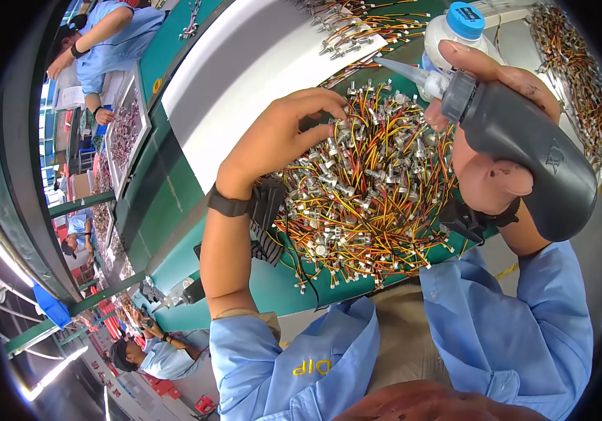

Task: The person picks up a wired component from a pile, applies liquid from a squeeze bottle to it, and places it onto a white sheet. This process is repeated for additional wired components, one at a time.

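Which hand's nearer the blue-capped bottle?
Right. Right hand is right by the blue-capped bottle, gripping the dark squeeze bottle; left hand is farther off, lower left, at the wire pile.

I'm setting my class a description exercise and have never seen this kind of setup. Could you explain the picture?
No machine here: someone works bare-handed, filmed by a fisheye camera on their head, so straight edges bend. On the green worktop lies a heap of small metal parts with coloured wires. The right hand holds a dark grey squeeze bottle with a nozzle. The left hand is at the heap's edge; whether it grips a part is unclear.
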The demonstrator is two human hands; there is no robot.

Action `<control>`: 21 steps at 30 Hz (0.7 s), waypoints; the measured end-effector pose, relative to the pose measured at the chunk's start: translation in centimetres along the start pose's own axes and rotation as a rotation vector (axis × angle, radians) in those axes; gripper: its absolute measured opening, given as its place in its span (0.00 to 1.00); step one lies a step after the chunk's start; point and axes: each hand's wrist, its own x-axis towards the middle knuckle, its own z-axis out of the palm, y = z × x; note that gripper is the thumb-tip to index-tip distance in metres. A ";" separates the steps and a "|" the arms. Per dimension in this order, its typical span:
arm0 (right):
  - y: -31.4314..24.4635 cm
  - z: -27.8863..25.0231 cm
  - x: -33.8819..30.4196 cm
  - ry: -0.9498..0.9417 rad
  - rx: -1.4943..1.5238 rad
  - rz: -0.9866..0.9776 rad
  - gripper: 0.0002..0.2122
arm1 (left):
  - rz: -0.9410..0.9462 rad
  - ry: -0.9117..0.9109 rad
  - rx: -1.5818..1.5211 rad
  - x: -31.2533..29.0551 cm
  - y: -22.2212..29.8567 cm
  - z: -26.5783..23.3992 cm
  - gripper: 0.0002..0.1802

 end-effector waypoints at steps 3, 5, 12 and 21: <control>-0.3 0.3 0.1 0.025 -0.002 0.033 0.34 | -0.075 0.102 -0.333 -1.8 0.0 -0.5 0.10; -0.3 0.0 0.2 0.013 -0.013 0.028 0.34 | -0.031 0.151 -0.387 -3.3 1.0 -1.2 0.08; -0.5 0.4 0.0 0.006 -0.019 0.060 0.33 | 0.262 0.825 -1.134 -9.1 2.8 -1.3 0.06; -0.1 0.2 -1.3 -0.003 0.144 0.406 0.38 | -0.186 0.515 -1.000 -8.8 1.9 6.1 0.09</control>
